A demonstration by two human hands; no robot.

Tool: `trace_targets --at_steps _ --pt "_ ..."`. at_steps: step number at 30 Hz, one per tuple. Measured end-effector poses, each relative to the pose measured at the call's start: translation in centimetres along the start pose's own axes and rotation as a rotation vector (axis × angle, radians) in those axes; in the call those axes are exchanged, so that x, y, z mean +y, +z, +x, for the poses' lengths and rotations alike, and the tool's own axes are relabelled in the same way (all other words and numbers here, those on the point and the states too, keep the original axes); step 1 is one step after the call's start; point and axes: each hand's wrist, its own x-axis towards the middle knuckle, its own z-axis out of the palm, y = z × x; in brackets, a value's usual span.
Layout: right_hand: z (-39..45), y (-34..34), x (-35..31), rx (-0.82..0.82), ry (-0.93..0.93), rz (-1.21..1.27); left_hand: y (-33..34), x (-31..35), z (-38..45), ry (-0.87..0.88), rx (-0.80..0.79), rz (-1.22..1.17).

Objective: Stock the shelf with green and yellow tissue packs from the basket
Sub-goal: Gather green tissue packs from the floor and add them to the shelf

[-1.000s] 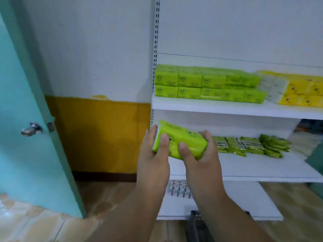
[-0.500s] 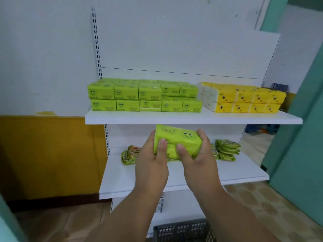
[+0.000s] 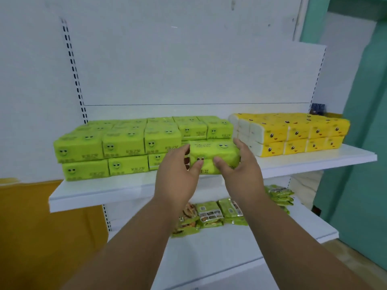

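held pack: one green tissue pack (image 3: 213, 156) with a little smiley face on it, up at the top shelf (image 3: 117, 190), right at the front edge, in the gap between the green stack and the yellow one
left hand (image 3: 178, 176): on the left end of that pack, thumb curled round the front, so the grip is clamped on it
right hand (image 3: 240, 168): same deal on the right end, fingers up over the top corner, thumb pressing the front, grip clamped on the pack too
green stack (image 3: 125, 143): two layers of green packs filling the left half of the top shelf, several rows deep, faces all pointing out
yellow stack (image 3: 293, 132): two layers of yellow packs with duck-ish faces on the right half, white ends showing on its left side, just beside the held pack
lower shelf (image 3: 230, 248): white, with a bunch of flat green snack-looking packets (image 3: 209, 214) lying in loose piles toward the back, partly hidden behind the arms
background: white back panel (image 3: 188, 59) with slotted rails up each side, mustard yellow wall (image 3: 41, 227) low on the left, teal wall (image 3: 366, 143) on the right
basket: not in shot, can't say where it is
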Motion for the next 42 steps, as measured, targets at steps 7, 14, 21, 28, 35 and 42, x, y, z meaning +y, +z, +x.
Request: trace_targets --at_steps 7,14,21,28,35,42 --pt "7.8 5.1 1.8 0.046 0.010 -0.019 1.2 -3.5 10.0 0.359 0.147 0.548" --pt "10.8 7.9 4.5 -0.005 0.044 -0.073 3.6 -6.5 12.8 0.427 0.153 0.652" --pt "12.5 9.5 5.3 -0.057 -0.022 -0.167 5.0 -7.6 13.4 0.466 0.227 0.662" --pt "11.3 8.8 4.8 -0.061 -0.157 -0.224 5.2 -6.1 11.6 0.487 0.273 0.641" --pt "4.0 6.5 2.0 -0.020 -0.516 0.068 4.3 -2.4 2.6 0.361 0.520 0.584" --pt "-8.6 6.5 -1.4 -0.284 -0.583 0.365 -1.5 -1.6 -11.7 0.012 0.643 0.770"
